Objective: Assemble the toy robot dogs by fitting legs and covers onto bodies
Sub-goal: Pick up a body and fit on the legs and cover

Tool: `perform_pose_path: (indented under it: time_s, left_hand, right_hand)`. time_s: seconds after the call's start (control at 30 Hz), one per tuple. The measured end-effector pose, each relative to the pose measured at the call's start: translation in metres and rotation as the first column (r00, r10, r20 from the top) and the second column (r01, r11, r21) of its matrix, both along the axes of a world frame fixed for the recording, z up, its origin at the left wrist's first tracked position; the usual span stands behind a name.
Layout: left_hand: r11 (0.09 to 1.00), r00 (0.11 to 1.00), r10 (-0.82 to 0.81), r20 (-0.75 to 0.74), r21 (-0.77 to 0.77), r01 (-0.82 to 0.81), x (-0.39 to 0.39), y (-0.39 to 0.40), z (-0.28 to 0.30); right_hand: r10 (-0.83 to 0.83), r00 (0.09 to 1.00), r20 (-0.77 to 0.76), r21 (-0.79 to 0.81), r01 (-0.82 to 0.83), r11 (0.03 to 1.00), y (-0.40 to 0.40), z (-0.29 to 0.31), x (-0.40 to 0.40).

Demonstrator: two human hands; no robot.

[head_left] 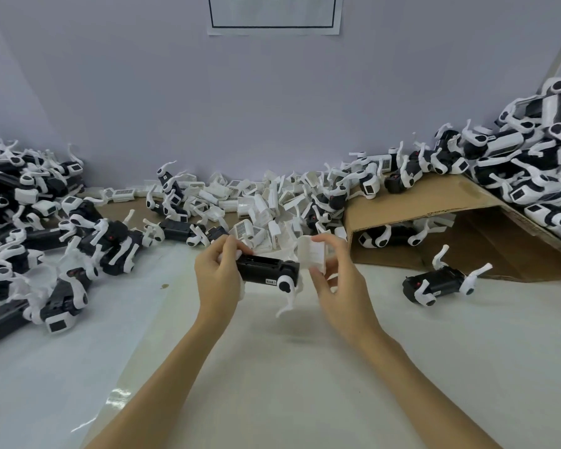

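I see a white surface (pixel 305 384) filling the lower frame, pale wall (pixel 208 92) behind it, with a paper sign (pixel 274 14) at top center, cut off. Cardboard flap (pixel 418 202) slopes down from the right, propped like a ramp, with one dog partly under it. Big heap of dogs (pixel 531 170) with white covers on sits at upper right, on and above the cardboard. Second heap (pixel 46 228) at left, mostly black bodies with white legs, spilling onto the surface. Pile of loose white covers (pixel 256 202) at center, against the wall, just behind my hands. One lone dog (pixel 441 285) lies on the surface at right center, in front of the cardboard, apart from the heaps.

My left hand (pixel 219 280) grips the left end of a black body (pixel 266 270), fingers curled round it, thumb on top. Body is held above the surface, center frame, lengthwise left to right, white legs (pixel 289 293) hanging at its right end. My right hand (pixel 337 280) pinches a white cover (pixel 311 254) between thumb and fingers, touching the body's right end, tilted up. Can't tell if it's seated. Small brown speck (pixel 165 286) on the surface, left of my left hand.
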State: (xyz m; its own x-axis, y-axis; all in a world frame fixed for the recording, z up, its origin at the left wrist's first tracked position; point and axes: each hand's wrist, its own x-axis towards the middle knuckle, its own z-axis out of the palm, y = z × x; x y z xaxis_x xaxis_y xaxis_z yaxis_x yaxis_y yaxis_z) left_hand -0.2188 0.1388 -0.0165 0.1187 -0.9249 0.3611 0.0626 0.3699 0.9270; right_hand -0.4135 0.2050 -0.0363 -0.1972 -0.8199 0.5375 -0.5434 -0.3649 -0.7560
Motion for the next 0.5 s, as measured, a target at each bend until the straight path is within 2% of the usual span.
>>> perform_pose_path:
  time_s: [0.13,0.33,0.5]
  left_hand:
    - [0.995,0.992,-0.059,0.109,-0.071,0.067,-0.009,0.012,0.0]
    - [0.989,0.981,-0.1,0.167,-0.091,0.117,-0.014,0.017,-0.002]
    - [0.986,0.972,-0.091,0.216,-0.118,0.119,-0.014,0.018,-0.002]
  right_hand:
    - [-0.028,0.995,0.097,0.045,0.024,0.999,0.01,-0.009,-0.002]
    - [-0.076,0.985,0.154,0.075,0.065,0.995,0.006,-0.006,-0.006]
    - [-0.077,0.989,0.123,0.13,0.061,0.99,0.008,-0.001,-0.006]
